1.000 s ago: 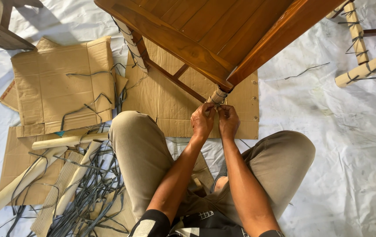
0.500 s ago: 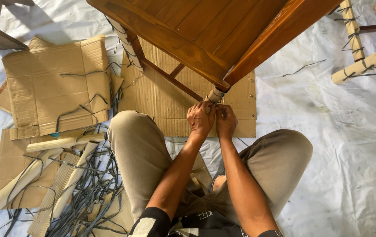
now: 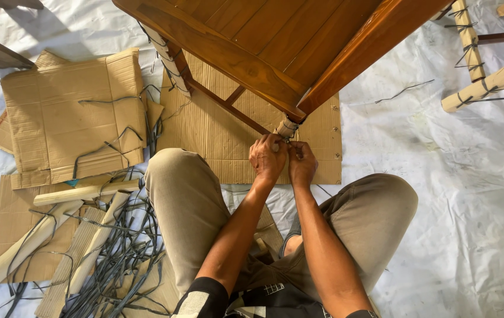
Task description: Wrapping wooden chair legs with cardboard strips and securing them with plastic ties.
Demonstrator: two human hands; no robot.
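Note:
A brown wooden chair (image 3: 275, 41) stands in front of me on a sheet of cardboard (image 3: 216, 129). Its near leg (image 3: 288, 126) is wrapped in corrugated cardboard and bound with dark straps. My left hand (image 3: 268, 158) and my right hand (image 3: 302, 162) meet at that leg, just under the seat corner. Fingers of both hands pinch a dark strap against the wrap; the strap itself is mostly hidden by my fingers. I sit cross-legged with my knees on either side of my arms.
Flattened cardboard boxes (image 3: 69, 118) lie at left. Rolled cardboard tubes (image 3: 81, 191) and a tangle of grey straps (image 3: 116, 259) lie at lower left. Other wrapped furniture legs (image 3: 487, 82) show at upper right. A white sheet (image 3: 458, 194) covers the floor.
Both hands have stayed at the wrapped leg, working the strap with small finger movements. The view has shifted slightly, so everything sits a little further left.

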